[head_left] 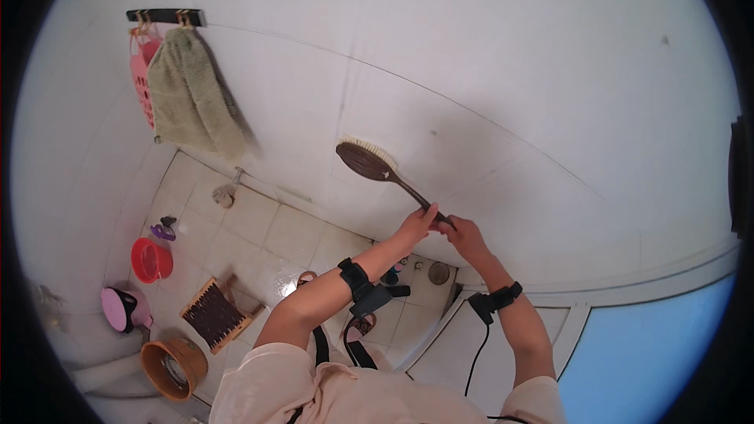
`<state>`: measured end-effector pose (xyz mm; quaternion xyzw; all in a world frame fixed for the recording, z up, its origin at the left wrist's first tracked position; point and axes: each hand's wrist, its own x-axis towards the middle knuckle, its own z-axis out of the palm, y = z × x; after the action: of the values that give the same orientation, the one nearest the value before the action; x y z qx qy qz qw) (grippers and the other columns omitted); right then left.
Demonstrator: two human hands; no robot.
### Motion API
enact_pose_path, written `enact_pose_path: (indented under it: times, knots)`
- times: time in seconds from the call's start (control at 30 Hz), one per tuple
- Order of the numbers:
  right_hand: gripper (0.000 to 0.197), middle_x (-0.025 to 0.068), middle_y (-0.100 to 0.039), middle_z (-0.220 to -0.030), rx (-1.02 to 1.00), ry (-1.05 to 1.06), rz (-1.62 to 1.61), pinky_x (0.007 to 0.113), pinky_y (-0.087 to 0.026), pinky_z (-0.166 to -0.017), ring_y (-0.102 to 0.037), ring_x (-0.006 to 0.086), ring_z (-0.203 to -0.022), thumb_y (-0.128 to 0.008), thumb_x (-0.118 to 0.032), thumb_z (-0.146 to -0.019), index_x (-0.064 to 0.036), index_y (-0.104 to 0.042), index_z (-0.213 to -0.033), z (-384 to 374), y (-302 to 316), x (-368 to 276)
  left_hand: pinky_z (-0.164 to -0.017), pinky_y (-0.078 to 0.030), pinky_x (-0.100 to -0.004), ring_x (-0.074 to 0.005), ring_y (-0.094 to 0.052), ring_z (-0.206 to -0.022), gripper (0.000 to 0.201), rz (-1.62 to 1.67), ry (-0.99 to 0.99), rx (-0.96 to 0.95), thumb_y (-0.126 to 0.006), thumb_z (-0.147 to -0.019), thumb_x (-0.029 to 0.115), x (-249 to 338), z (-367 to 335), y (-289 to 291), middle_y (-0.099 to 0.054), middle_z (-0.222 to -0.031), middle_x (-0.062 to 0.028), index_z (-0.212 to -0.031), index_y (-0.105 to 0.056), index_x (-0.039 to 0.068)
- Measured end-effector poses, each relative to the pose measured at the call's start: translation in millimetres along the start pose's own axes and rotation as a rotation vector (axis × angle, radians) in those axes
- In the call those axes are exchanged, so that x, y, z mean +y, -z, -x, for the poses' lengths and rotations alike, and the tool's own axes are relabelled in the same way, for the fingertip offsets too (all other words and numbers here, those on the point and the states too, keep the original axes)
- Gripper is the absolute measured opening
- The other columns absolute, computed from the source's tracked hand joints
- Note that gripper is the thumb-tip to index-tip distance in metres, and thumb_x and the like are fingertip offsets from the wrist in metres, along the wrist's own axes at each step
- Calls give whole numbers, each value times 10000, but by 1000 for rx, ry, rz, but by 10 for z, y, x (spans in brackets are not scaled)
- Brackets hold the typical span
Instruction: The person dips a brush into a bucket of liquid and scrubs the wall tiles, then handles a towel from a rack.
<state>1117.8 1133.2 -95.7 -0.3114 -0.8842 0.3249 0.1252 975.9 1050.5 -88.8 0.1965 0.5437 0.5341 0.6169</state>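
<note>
A long-handled brush (367,162) with a dark brown oval head and pale bristles is held up against the white tiled wall (503,55). Its bristles face the wall and seem to touch it. Both of my hands grip the dark handle, which slants down to the right. My left hand (420,222) is wrapped round the handle's lower part. Just beyond it, my right hand (465,235) closes round the handle's end. Black devices are strapped to both forearms.
A green towel (188,94) and a pink basket (141,71) hang from a hook rail at left. On the tiled floor stand a red bucket (151,260), a small stool (216,316), an orange-brown tub (174,369) and a pink container (126,309). A white-framed blue panel (652,353) lies at lower right.
</note>
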Motion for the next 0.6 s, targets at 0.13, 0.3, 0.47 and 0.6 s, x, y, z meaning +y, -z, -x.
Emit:
enact_pose_path:
  times: [0.13,0.3,0.47,0.6]
  knots:
    - [200,100,-536,-628,193,65,-7,320,-387,-498,-491,213,-535,-501,-208,-861,-11,-539,-879,254,794,-331,-740,-415,-238,-102,-521,-820,383,11,-451,-166,-447,-899,381,310,58,-599,-575,-857,-38,-968,-528,13]
    - [216,-16,-496,-657,408,147,-451,217,-350,-476,-414,64,-537,-441,-121,-872,17,-541,-1004,526,1545,-426,-575,-410,-255,-106,-475,-629,334,-239,-844,-222,-455,-902,332,925,202,-1516,-520,-688,-38,-849,-494,4]
    - [197,22,-513,-623,304,-36,-261,264,-369,-493,-455,112,-546,-461,-182,-871,-31,-571,-933,541,1248,452,-600,-421,-245,-124,-502,-662,369,-168,-603,-116,-449,-897,374,174,-341,-1637,-545,-724,-43,-879,-517,12]
    - [238,128,-568,-650,111,-89,86,352,-408,-533,-546,271,-594,-508,-262,-852,-39,-562,-788,742,759,1076,-821,-370,-336,-118,-514,-903,442,93,166,-172,-411,-873,504,-653,-551,-1336,-583,-891,-9,-1001,-507,92]
